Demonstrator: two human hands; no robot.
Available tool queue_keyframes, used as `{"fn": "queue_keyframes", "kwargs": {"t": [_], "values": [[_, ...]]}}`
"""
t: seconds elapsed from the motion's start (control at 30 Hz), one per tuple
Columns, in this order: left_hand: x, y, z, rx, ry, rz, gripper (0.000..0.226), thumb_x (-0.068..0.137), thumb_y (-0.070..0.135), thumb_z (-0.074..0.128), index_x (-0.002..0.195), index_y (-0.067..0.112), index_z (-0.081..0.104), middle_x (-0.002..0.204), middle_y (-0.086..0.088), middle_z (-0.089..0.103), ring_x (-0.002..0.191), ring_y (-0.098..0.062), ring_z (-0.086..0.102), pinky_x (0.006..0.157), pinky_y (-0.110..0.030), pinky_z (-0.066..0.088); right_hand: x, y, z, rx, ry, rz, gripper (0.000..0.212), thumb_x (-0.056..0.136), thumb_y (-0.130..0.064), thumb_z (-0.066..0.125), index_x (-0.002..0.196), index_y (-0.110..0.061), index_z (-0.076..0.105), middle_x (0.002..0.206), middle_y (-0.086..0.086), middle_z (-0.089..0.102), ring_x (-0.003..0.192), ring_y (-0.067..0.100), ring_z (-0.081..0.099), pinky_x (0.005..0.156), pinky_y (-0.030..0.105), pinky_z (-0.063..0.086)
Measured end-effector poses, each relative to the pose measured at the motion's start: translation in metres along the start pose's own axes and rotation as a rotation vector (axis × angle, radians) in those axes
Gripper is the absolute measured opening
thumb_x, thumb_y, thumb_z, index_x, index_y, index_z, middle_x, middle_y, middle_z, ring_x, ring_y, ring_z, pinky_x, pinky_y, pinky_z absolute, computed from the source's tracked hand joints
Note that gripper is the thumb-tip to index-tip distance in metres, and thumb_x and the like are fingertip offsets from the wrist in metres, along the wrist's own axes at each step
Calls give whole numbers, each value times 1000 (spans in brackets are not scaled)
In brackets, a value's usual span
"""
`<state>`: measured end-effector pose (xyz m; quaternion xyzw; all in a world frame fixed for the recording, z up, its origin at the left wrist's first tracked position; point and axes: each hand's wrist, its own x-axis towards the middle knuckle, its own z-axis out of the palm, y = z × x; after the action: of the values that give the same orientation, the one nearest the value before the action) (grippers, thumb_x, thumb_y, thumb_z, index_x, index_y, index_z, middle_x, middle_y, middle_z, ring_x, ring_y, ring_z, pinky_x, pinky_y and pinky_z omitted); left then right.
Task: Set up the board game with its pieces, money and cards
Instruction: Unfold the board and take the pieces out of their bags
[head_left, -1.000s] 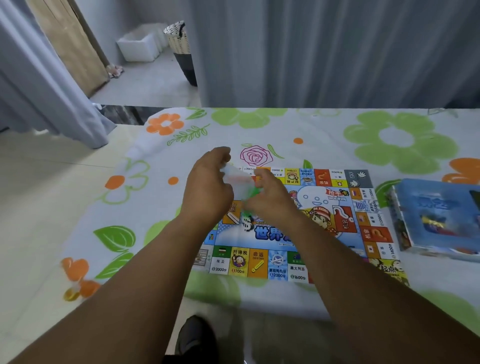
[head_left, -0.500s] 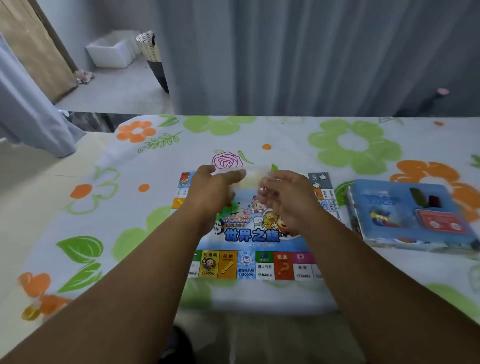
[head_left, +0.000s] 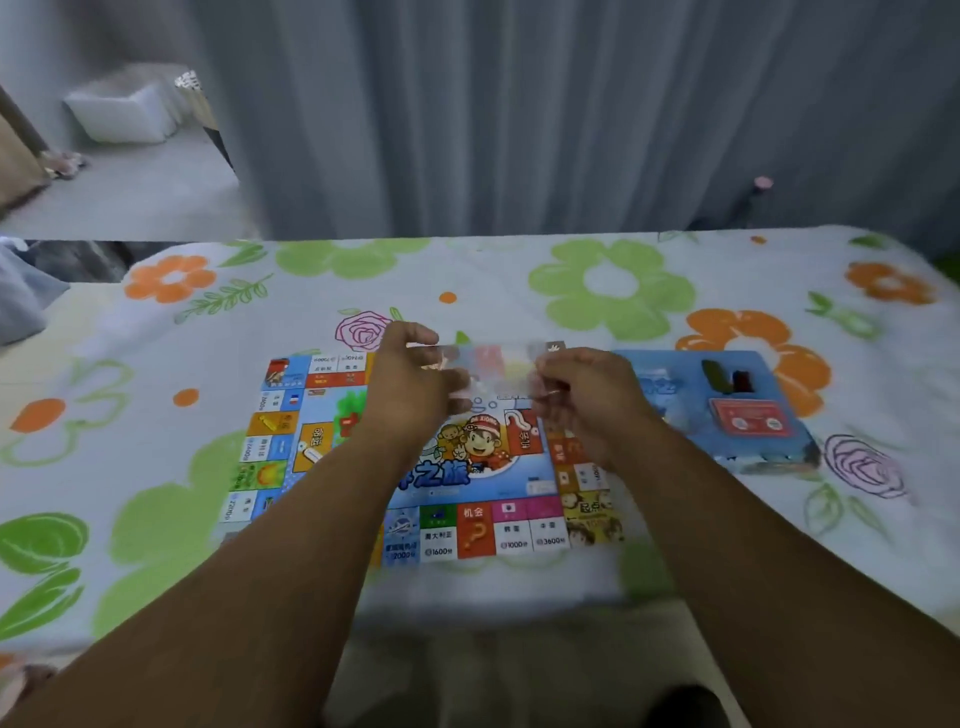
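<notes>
**Backdrop.** A grey curtain (head_left: 519, 130) hangs behind the far edge of the tabletop (head_left: 519, 270). The tabletop is covered by a cloth printed with green and orange flowers. A white crate (head_left: 124, 111) stands on the floor beyond the far-left corner.

**Game board** (head_left: 483, 447). It lies flat and unfolded, printed side up, midway along the near edge of the tabletop and close to it. Both forearms cross over it and hide parts of its left and right halves.

**Game box** (head_left: 685, 379). The box is blue and lies open side up beside the board, towards the right edge of the tabletop. Whether box and board touch cannot be told, because the right forearm covers the gap. A red card pack (head_left: 750, 418) lies flat in the near-right part of the box. Dark pieces (head_left: 719, 371) sit in a recess in its far-right part.

**Left hand** (head_left: 410, 384). It is raised above the far edge of the board, fingers curled, with thumb and fingertips pinching the left end of a clear packet (head_left: 488, 364).

**Right hand** (head_left: 587, 400). It is at about the same height, fingers curled, pinching the right end of the packet.

**Clear packet.** It spans the gap between the two hands and is held clear of the board's far edge. Motion blur hides its contents.
</notes>
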<state>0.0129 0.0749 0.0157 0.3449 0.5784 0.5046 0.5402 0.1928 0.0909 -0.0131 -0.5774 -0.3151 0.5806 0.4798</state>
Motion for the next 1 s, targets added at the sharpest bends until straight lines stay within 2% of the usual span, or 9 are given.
{"fn": "queue_keyframes", "kwargs": {"t": [0.1, 0.2, 0.37, 0.53, 0.7, 0.73, 0.8, 0.9, 1.0], "values": [[-1, -4, 15, 99, -51, 45, 25, 90, -16, 53, 84, 8, 54, 106, -16, 65, 76, -23, 70, 60, -33, 57, 1, -2, -21, -35, 34, -6, 2, 91, -2, 66, 89, 0, 66, 78, 18, 65, 59, 18, 67, 57, 30, 57], [0, -9, 28, 96, -69, 38, 25, 88, -15, 57, 82, 8, 66, 97, -15, 69, 79, -25, 70, 71, -36, 61, 0, -5, -39, -46, 51, -15, 4, 91, -2, 67, 92, 1, 67, 76, 18, 63, 58, 19, 64, 58, 30, 57], [3, -20, 44, 144, -104, 40, 33, 85, -17, 60, 105, 8, 69, 110, -13, 66, 76, -13, 71, 68, -33, 61, -5, -12, -60, -64, 65, -32, 9, 91, -1, 66, 99, 4, 65, 73, 15, 62, 56, 20, 62, 56, 30, 57], [1, -24, 66, 149, -138, 58, 49, 83, -22, 49, 119, 6, 66, 115, -6, 69, 87, -19, 69, 73, -40, 59, -8, -20, -77, -83, 116, -35, 2, 90, -7, 68, 90, -5, 67, 61, 5, 60, 50, 16, 56, 47, 27, 50], [-2, -28, 94, 89, -203, 38, 60, 80, -27, 54, 128, 9, 59, 118, -4, 67, 100, -18, 68, 68, -33, 61, -8, -27, -101, -106, 178, -68, 9, 89, -4, 66, 80, -6, 67, 52, 1, 51, 50, 19, 50, 58, 39, 55], [-3, -31, 100, 94, -197, 31, 59, 81, -25, 55, 129, 8, 58, 117, -4, 67, 99, -19, 67, 68, -34, 60, -9, -29, -106, -98, 190, -73, 12, 88, -2, 65, 77, -7, 65, 49, -1, 50, 45, 17, 48, 53, 36, 56], [-3, -34, 111, 99, -162, 7, 52, 82, -22, 57, 126, 6, 58, 110, -5, 67, 93, -20, 66, 73, -39, 61, -12, -32, -117, -98, 210, -93, 16, 87, 0, 63, 73, -6, 61, 49, 2, 46, 41, 15, 41, 41, 25, 44], [-3, -37, 125, 99, -96, -37, 36, 85, -11, 58, 112, 12, 61, 99, -6, 65, 82, -25, 65, 81, -47, 60, -13, -33, -131, -111, 283, -122, 12, 86, -1, 63, 76, -5, 60, 56, 10, 42, 46, 19, 34, 42, 24, 31], [-3, -43, 139, 327, -106, 67, 26, 84, -4, 59, 101, 14, 67, 91, -5, 68, 70, -18, 63, 60, -30, 54, -11, -35, -142, -59, 387, -136, 16, 85, -2, 63, 72, -9, 60, 55, 12, 44, 43, 19, 34, 42, 24, 29]]}}
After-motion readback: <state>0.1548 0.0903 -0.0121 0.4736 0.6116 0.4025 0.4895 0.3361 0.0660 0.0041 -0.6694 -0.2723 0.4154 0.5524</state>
